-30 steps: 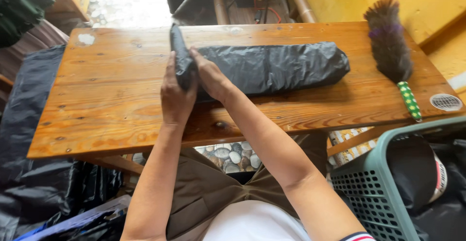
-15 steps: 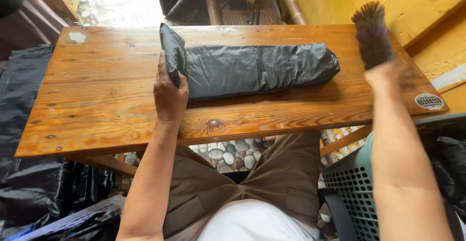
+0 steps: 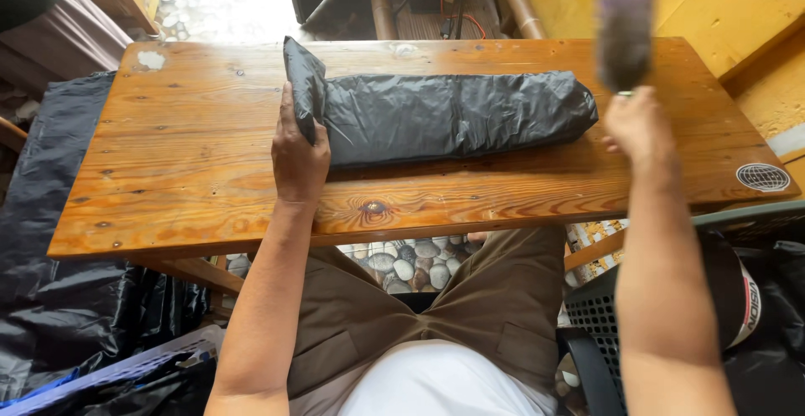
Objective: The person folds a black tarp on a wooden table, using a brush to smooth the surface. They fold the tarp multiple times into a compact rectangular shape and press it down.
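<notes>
Rolled black plastic bundle lying lengthwise across the middle of the wooden table, already wrapped into a long tube, crinkled and faintly glossy, rounded at the right end. Left end turned up in a loose flap, not yet tucked flat, so seemingly the closing of the bundle left to do. Left hand resting on the table at that end, thumb and fingers gripping the upturned flap. Right hand raised above the table's right side, clenched around the handle of a feather duster, the dark plume blurred and pointing away, well clear of the bundle. Green mesh basket down at the right, beside the knees.
</notes>
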